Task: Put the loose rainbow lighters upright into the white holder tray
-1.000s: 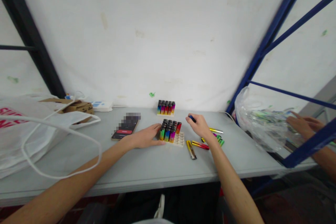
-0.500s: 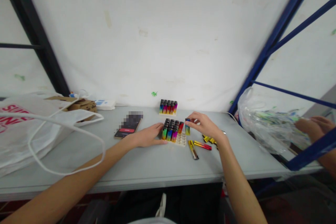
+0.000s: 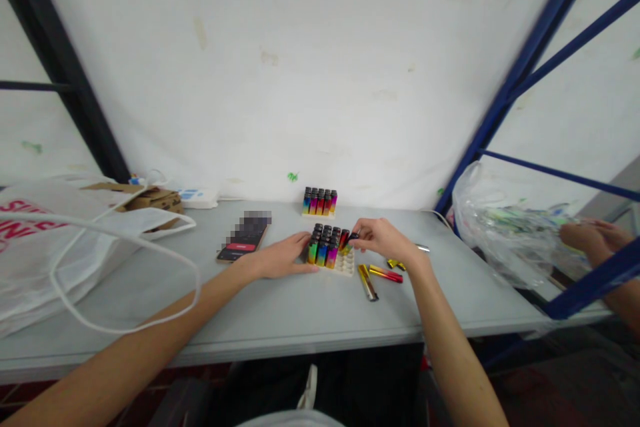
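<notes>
A white lighter tray (image 3: pixel 345 265) stands on the table, with several upright lighters (image 3: pixel 323 252) in rainbow colours and black tops filling its left part. Around the tray's left side, my left hand (image 3: pixel 287 255) is closed, its thumb by the front corner and its fingers toward the back. My right hand (image 3: pixel 376 236) pinches a lighter (image 3: pixel 351 241) by its black top, tilted over the tray's right part, beside a red lighter. Its lower end is partly hidden. Loose lighters lie to the right of the tray: a gold one (image 3: pixel 368 281) and a red-gold one (image 3: pixel 386 273).
A second full lighter tray (image 3: pixel 319 216) stands by the wall. A phone (image 3: pixel 245 235), plastic bag (image 3: pixel 30 247), cardboard box (image 3: pixel 157 200) and white cable (image 3: pixel 197 287) are on the left. Right are clear plastic bags (image 3: pixel 500 233), a blue frame (image 3: pixel 490 127) and another person's hands (image 3: pixel 595 237).
My right hand has moved left with the lighter, from beside the tray to over its right part, and the lighter now tilts. My left hand stays at the tray.
</notes>
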{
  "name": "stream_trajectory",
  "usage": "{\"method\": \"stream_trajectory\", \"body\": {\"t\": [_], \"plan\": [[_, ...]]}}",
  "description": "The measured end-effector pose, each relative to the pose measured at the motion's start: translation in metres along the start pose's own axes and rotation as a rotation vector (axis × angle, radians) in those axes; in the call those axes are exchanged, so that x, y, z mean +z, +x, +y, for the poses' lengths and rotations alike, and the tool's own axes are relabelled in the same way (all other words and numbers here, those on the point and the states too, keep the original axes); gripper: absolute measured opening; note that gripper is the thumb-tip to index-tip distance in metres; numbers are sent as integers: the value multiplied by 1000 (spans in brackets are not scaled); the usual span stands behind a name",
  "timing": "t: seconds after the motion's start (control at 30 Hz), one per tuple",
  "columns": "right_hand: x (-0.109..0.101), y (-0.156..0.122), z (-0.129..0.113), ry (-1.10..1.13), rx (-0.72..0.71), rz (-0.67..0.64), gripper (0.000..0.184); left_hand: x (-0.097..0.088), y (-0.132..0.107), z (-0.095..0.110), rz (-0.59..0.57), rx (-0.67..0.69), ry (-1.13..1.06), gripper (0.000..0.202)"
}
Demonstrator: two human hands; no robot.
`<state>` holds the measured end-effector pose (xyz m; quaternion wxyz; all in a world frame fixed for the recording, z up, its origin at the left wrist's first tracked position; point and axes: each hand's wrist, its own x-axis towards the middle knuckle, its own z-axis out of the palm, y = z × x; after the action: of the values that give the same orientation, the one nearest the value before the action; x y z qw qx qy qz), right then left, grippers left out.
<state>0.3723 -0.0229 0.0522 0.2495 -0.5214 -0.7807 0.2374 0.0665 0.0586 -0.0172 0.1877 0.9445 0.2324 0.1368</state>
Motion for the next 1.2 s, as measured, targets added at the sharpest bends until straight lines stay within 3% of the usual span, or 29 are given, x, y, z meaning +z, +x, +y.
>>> {"method": "stream_trajectory", "body": {"t": [0.47, 0.63, 0.73, 0.93, 1.13, 1.2], "plan": [[7, 2, -13, 7, -19, -26, 18, -1, -1, 4, 2, -12, -22, 84], [9, 6, -13, -170, 9, 81, 17, -1, 0, 4, -2, -9, -32, 82], [8, 6, -10, -108, 9, 61, 17, -2, 0, 5, -8, -20, -31, 82], [6, 2, -6, -34, -21, -42, 33, -3, 0, 6, -25, -29, -20, 83], [14, 9, -15, -334, 85, 102, 47, -4, -1, 7, -21, -34, -37, 82], [11, 7, -16, -315, 70, 77, 47, -3, -1, 5, -12, -25, -35, 81]]}}
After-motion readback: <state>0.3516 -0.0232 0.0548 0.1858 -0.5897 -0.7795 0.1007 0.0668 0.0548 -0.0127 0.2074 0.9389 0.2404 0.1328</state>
